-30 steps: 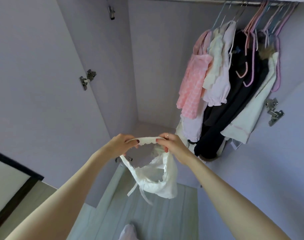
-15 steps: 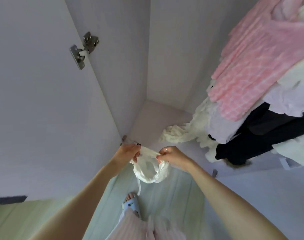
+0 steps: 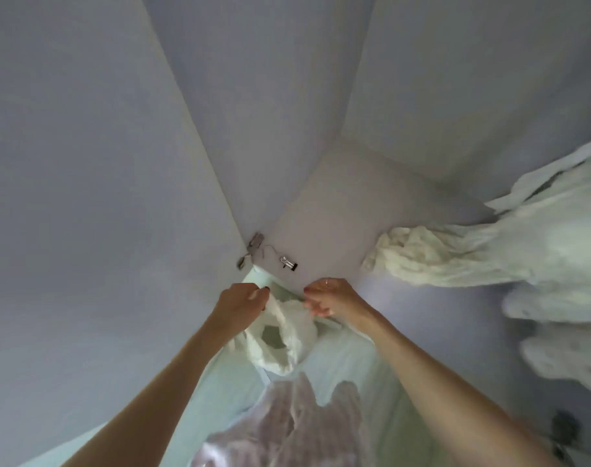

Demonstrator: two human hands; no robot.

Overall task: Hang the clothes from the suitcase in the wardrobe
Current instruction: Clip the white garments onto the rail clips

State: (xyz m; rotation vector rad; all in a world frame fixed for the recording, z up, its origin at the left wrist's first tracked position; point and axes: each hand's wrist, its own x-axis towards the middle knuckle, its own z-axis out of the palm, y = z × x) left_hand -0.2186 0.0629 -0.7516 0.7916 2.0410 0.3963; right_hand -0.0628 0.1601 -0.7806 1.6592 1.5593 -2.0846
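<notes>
I look down into the bottom of the wardrobe (image 3: 341, 210). My left hand (image 3: 242, 303) grips the top edge of a small white garment (image 3: 280, 342), which hangs crumpled below both hands. My right hand (image 3: 331, 298) pinches the garment's other end with loosely curled fingers, just in front of the wardrobe floor's front edge. A metal clip hanger (image 3: 285, 261) lies on the wardrobe floor just beyond my hands. The suitcase is out of view.
Cream and white hanging clothes (image 3: 472, 254) fill the right side, their hems near the wardrobe floor. The open left door (image 3: 85, 163) with its hinge (image 3: 253, 246) stands close to my left hand. Pale floorboards (image 3: 341, 358) and my trousers (image 3: 287, 429) lie below.
The view has tilted down from the rail to the wardrobe floor. Both hands have lowered the white garment toward the floor's front edge, and it has bunched up.
</notes>
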